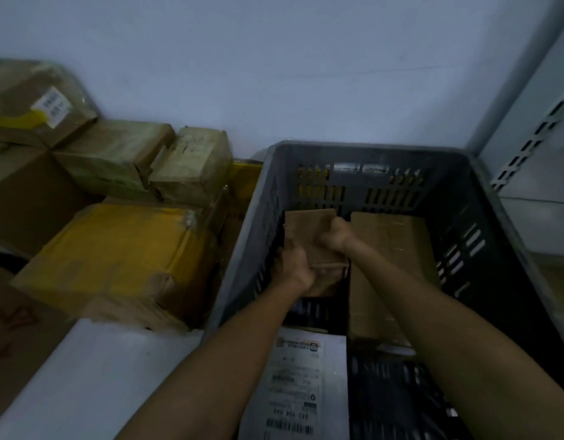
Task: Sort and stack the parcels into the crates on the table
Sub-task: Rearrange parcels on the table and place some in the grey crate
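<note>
Pale wall (306, 74) behind; in the grey crate (369, 150), left hand (293, 265) and right hand (336, 236) grip a brown parcel (306, 227); white parcel (328, 392) label (293, 401) too blurred to read

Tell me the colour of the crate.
The crate is dark grey; head view.

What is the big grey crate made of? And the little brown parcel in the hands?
The grey crate looks like hard moulded plastic, matte: its walls have neat rows of slots. The brown parcel looks like dull kraft paper or thin cardboard, creased; blur leaves that open.
</note>
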Demonstrator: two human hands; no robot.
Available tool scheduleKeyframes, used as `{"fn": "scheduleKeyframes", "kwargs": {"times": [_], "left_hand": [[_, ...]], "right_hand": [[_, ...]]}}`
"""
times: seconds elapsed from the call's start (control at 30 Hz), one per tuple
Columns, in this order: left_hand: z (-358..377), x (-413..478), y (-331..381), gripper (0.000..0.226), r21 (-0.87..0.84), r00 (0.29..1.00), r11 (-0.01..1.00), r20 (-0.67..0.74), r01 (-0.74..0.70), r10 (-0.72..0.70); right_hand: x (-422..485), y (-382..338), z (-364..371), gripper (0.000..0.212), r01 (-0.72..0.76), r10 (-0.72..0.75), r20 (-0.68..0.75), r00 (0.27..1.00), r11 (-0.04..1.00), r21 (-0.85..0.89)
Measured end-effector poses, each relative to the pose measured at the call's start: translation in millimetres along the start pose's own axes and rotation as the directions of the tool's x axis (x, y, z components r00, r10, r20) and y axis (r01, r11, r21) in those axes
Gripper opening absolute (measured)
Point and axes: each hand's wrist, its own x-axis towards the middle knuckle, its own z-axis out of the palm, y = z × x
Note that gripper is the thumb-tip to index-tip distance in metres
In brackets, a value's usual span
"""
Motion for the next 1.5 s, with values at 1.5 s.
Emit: {"fn": "scheduleKeyframes", "kwargs": {"times": [1.5], "left_hand": [[-347.0,-19.2,-217.5,0.046,-0.119,0.793,0.913,-0.546,-0.391,0.269]], "right_hand": [[-70.6,-362.4,86.7,0.050,0.512,-0.465,-0.255,0.848,0.844,0.162]]}}
